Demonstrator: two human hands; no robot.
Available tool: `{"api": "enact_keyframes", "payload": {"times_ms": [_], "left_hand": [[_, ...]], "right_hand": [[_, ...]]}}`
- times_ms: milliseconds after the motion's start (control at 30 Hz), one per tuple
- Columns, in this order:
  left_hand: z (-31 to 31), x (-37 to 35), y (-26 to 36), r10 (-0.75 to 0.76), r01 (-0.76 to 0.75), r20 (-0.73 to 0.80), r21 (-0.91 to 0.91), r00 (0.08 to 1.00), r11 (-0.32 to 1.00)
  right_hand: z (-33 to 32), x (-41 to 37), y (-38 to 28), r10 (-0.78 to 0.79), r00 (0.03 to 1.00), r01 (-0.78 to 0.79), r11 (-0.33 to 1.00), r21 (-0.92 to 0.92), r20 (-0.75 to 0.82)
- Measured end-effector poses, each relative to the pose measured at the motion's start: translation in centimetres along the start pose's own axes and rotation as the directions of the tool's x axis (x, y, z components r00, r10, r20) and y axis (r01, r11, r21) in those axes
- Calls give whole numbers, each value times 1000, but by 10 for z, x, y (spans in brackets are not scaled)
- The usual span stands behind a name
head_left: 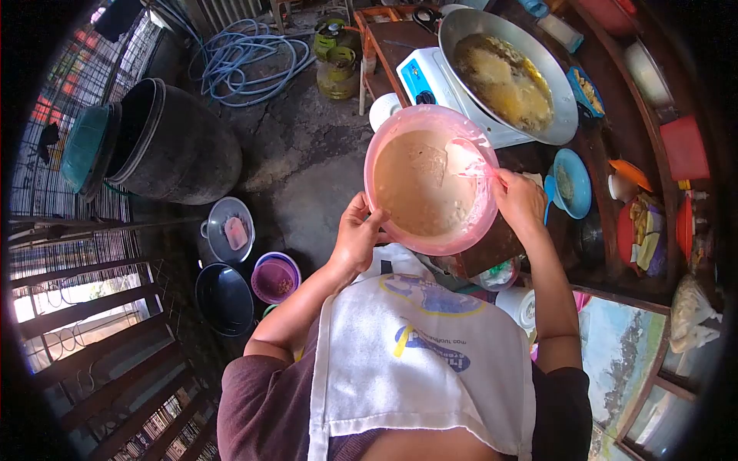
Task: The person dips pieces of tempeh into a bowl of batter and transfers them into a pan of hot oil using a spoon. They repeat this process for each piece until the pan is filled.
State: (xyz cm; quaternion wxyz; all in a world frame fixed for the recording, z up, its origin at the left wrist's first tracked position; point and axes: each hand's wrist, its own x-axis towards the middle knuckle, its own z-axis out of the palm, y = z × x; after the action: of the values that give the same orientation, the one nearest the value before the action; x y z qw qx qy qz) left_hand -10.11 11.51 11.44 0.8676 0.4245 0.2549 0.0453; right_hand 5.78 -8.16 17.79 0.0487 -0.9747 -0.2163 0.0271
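A pink plastic bowl [446,244] of pale, runny batter [411,184] is held up in front of my apron. My left hand [357,238] grips its left rim, thumb over the edge. At the right rim, my right hand [521,201] is closed around the handle of a pink ladle [466,159]. The ladle's head rests in the batter, coated with it. Just beyond the bowl, a large metal wok [567,115] of oil sits on a white stove [419,73], with pale, foamy food [500,69] frying in it.
A blue bowl [572,184] and a tray of fried pieces [586,92] stand at the right, near crowded shelves. On the floor at left are a black barrel [188,146], metal basin [219,230], dark basin [223,300], coiled hose [246,58] and green gas cylinders [337,73].
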Motion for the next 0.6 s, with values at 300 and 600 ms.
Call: {"api": "enact_keyframes", "payload": {"times_ms": [300, 600], "left_hand": [[-5, -1, -1, -17, 16, 20, 33, 1000, 999], [-12, 3, 5, 0, -1, 18, 37, 1000, 999]], "right_hand": [[31, 13, -8, -140, 960, 29, 910, 414, 241], [49, 14, -2, -178, 953, -66, 668, 742, 244]]}}
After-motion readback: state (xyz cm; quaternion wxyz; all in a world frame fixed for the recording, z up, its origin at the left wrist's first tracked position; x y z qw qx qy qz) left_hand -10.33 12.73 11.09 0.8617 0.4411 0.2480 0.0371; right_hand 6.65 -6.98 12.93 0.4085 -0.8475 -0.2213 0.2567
